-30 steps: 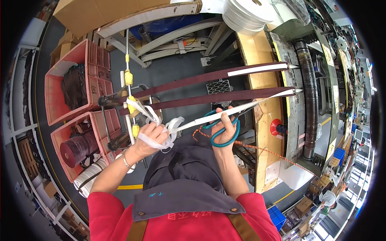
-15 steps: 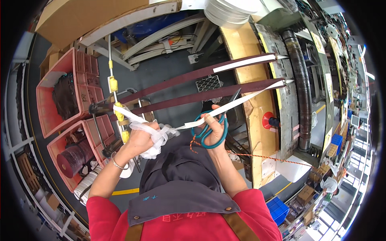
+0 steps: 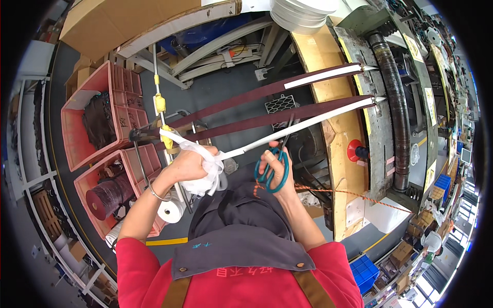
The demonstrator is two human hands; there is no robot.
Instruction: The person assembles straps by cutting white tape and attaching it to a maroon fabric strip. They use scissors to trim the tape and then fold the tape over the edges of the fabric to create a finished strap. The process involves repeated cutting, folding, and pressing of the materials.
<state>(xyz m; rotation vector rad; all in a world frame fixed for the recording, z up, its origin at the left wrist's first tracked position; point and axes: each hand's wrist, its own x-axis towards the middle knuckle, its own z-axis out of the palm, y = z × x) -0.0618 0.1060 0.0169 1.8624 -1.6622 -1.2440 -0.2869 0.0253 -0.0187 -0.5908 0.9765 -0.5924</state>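
Bunched folds of white tape (image 3: 211, 169) are gripped in my left hand (image 3: 186, 165), closed round them. From there a white strip (image 3: 303, 132) runs taut up to the right, to a metal tip at the machine. Teal-handled scissors (image 3: 279, 184) sit in my right hand (image 3: 280, 167), its fingers round the handles and the blades pointing up, close under the strip. An orange-and-black cord (image 3: 354, 193) trails right from near the scissors. Two maroon bands (image 3: 231, 100) stretch from the left to the machine; the upper one carries a white piece (image 3: 323, 77) near its right end.
Pink crates (image 3: 105, 115) stand on the left, one holding a maroon roll (image 3: 110, 199). A white roll (image 3: 171, 210) hangs beside my left forearm. The machine's long dark roller (image 3: 394, 113) and wooden ledge (image 3: 336, 169) are on the right. White discs (image 3: 303, 13) are stacked at the top.
My right hand has come off the white strip and moved slightly down, keeping the scissors. The strip now runs straighter from my left hand to the machine. The whole view has shifted a little.
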